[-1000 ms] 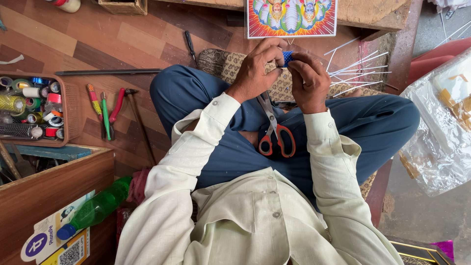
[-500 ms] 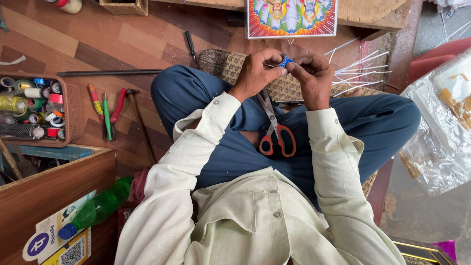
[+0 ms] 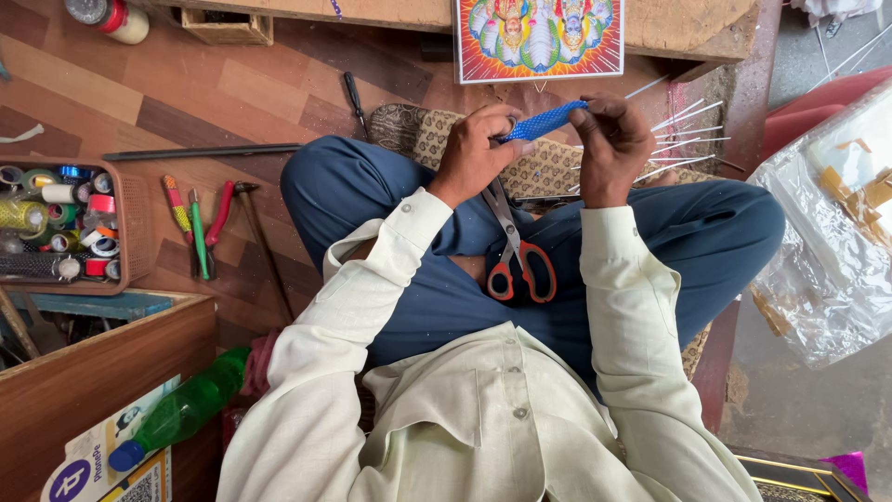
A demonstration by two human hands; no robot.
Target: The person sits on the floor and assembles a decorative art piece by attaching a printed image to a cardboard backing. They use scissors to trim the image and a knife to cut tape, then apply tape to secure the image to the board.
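Since the earlier frame both hands have drawn slightly apart, exposing more of the blue mesh sleeve [image 3: 542, 121] between them; the left hand [image 3: 478, 149] is closed on its lower end, the right hand [image 3: 609, 139] pinches the upper end, and the sleeve sits above the lap, just in front of the colourful framed picture [image 3: 539, 37]; what lies inside the sleeve cannot be made out, possibly a thin stick; for good results, keep the sleeve taut and feed it evenly with the fingertips, avoiding twist; red-handled scissors [image 3: 520, 260] rest on the lap, within reach; the brown basket [image 3: 130, 223] holds tape rolls [image 3: 56, 218] in several colours; the wooden box [image 3: 93, 363] carries a green bottle [image 3: 181, 409] at its edge
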